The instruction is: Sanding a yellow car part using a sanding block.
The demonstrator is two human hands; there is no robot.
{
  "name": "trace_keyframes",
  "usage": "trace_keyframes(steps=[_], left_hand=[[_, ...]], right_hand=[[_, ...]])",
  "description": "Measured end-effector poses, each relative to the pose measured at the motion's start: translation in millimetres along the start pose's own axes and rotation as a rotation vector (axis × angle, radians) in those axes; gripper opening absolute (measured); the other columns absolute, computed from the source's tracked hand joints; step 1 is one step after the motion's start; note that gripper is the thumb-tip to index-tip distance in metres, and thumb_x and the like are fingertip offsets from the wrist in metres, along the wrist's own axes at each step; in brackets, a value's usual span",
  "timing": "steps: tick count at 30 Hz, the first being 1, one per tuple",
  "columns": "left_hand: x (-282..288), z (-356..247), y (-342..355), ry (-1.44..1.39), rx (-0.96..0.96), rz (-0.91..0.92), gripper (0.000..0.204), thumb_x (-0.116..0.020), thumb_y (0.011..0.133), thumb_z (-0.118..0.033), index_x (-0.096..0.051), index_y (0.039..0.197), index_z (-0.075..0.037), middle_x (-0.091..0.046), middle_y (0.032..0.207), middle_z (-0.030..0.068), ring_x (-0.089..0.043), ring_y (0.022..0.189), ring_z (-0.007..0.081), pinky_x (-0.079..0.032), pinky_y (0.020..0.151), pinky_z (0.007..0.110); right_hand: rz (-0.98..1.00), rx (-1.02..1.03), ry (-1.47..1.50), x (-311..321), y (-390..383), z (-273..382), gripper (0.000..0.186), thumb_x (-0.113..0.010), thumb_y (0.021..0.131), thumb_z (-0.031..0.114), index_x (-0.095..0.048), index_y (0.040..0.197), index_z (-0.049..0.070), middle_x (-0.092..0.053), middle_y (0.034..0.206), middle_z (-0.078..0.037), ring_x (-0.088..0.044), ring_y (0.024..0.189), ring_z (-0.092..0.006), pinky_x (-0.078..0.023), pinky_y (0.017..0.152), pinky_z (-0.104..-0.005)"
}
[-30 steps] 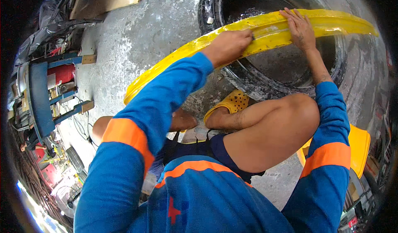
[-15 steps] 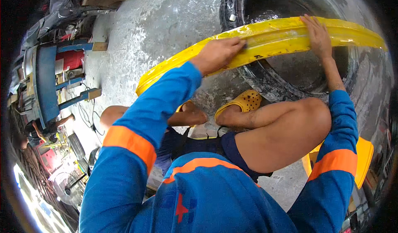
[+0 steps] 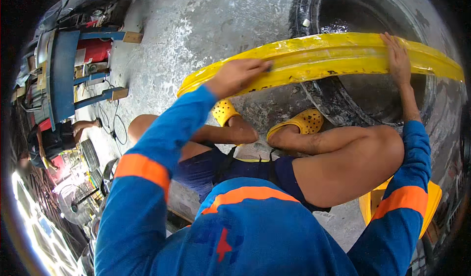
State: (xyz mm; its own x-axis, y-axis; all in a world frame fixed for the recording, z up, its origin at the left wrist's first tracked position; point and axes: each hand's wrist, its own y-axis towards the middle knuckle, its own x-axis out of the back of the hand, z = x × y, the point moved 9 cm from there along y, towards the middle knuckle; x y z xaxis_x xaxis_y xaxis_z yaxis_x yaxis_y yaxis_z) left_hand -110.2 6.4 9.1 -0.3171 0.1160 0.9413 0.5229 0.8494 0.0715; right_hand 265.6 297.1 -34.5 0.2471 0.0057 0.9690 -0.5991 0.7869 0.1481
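A long, curved yellow panel, wet-looking and ridged along its length, stretches across in front of me. Its right part lies over a black tyre lying flat on the floor. On the panel's left part rests my left hand, fingers closed together and slightly blurred. A small dark bit shows at its fingertips; what it is I cannot make out. Farther right, my right hand lies on the panel with its fingers stretched out flat toward the far edge. The panel's left end is partly hidden behind my left wrist.
A small white piece sits on the tyre's rim. Yellow clogs are on my feet below the panel. To the left stand a blue metal frame, cables and another person. A yellow plastic item is by my right arm.
My left hand has slid left along the panel relative to my right hand, which keeps its place there. The whole view has shifted, so the scene sits lower and more to the right.
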Motion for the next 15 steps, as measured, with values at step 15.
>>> trace_keyframes(steps=[15], left_hand=[[-28, -21, 77, -0.031, -0.100, 0.156, 0.053, -0.059, 0.089, -0.009, -0.056, 0.142, -0.006, -0.063, 0.134, 0.0164, -0.066, 0.115, 0.0367, -0.055, 0.097, 0.045]], right_hand=[[-0.103, 0.025, -0.156, -8, -5, -7, 0.044, -0.034, 0.110, 0.035, -0.055, 0.149, 0.032, -0.051, 0.157, 0.004, -0.042, 0.149, -0.0282, -0.028, 0.122, -0.0573]])
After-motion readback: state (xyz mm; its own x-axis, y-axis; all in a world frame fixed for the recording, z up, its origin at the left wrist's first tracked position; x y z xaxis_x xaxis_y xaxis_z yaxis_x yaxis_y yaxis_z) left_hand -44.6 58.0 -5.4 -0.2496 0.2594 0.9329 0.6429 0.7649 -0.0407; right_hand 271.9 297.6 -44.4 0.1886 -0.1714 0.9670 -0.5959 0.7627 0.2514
